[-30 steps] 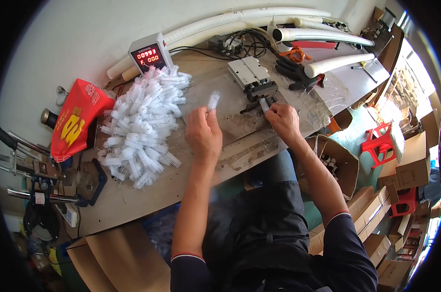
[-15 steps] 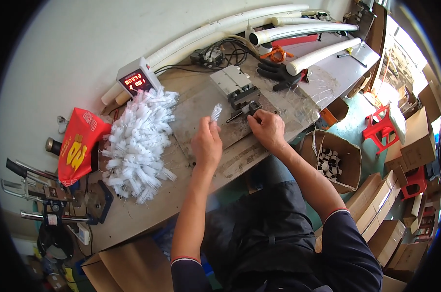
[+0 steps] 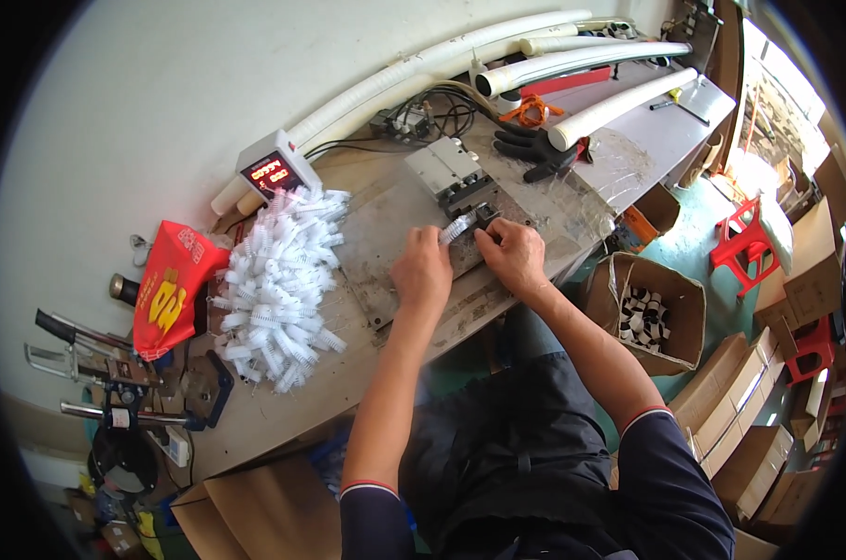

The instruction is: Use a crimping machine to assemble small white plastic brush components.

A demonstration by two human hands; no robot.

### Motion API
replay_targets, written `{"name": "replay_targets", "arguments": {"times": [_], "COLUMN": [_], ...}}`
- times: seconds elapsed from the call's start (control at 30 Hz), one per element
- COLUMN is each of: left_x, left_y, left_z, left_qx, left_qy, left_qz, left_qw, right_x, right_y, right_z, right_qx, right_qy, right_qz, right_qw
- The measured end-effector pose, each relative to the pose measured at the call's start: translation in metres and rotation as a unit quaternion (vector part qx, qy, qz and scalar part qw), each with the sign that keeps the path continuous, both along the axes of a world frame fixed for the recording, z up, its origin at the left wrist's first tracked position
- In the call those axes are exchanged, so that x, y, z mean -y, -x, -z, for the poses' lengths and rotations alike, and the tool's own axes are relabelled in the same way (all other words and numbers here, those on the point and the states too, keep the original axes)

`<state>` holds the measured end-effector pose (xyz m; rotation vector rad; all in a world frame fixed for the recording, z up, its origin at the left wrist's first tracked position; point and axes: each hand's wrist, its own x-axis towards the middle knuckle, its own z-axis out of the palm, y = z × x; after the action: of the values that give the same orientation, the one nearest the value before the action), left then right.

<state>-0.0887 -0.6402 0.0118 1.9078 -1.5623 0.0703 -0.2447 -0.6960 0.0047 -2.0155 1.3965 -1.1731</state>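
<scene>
A small white bristle brush (image 3: pixel 456 228), ridged like a coil, is pinched in my left hand (image 3: pixel 423 273). Its far end meets the dark front part of a small metal clamping device (image 3: pixel 449 168) with a pale block on top. On the other side of that dark part, my right hand (image 3: pixel 514 257) is closed, its thumb and forefinger against a black block (image 3: pixel 486 216). What those fingers grip is hidden. To the left on the bench lies a big heap of similar white brushes (image 3: pixel 278 289).
Behind the heap stands a counter box (image 3: pixel 275 168) with a red lit display. Beside it is a red bag (image 3: pixel 173 289). A black glove (image 3: pixel 535 149) and white tubes (image 3: pixel 586 58) lie at the back. An open carton (image 3: pixel 689 317) with black-and-white pieces stands below the bench's right side.
My left hand has moved right and brought the brush from upright in the air to the device's dark front part. The counter's display has changed. My right hand stays at the device.
</scene>
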Motion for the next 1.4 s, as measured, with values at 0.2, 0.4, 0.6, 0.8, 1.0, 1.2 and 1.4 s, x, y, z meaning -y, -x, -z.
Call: {"name": "replay_targets", "arguments": {"times": [0.2, 0.4, 0.6, 0.8, 1.0, 1.2, 1.4], "left_x": [-0.03, -0.098, -0.163, -0.182, -0.175, -0.179, -0.179], "left_y": [-0.006, -0.042, -0.075, -0.116, -0.101, -0.1, -0.104], "left_z": [-0.004, 0.004, 0.013, 0.036, 0.027, 0.021, 0.024], "left_qx": [-0.002, -0.102, -0.169, -0.357, -0.332, -0.353, -0.347], "left_qy": [0.035, 0.215, 0.374, 0.417, 0.391, 0.377, 0.378], "left_qz": [-0.003, -0.041, -0.112, -0.189, -0.194, -0.199, -0.173], "left_qw": [0.999, 0.97, 0.905, 0.814, 0.836, 0.833, 0.841], "right_x": [-0.001, -0.019, -0.087, -0.136, -0.123, -0.114, -0.106], "right_y": [0.009, -0.012, -0.084, -0.175, -0.176, -0.128, -0.112], "right_z": [-0.001, -0.006, -0.017, -0.014, -0.013, -0.036, -0.04], "right_qx": [0.013, 0.054, 0.018, -0.127, -0.252, -0.22, -0.28], "right_qy": [-0.006, 0.095, 0.143, 0.169, 0.082, 0.053, 0.02], "right_qz": [0.007, -0.085, -0.302, -0.348, -0.3, -0.299, -0.319], "right_qw": [1.0, 0.99, 0.942, 0.913, 0.917, 0.927, 0.905]}}
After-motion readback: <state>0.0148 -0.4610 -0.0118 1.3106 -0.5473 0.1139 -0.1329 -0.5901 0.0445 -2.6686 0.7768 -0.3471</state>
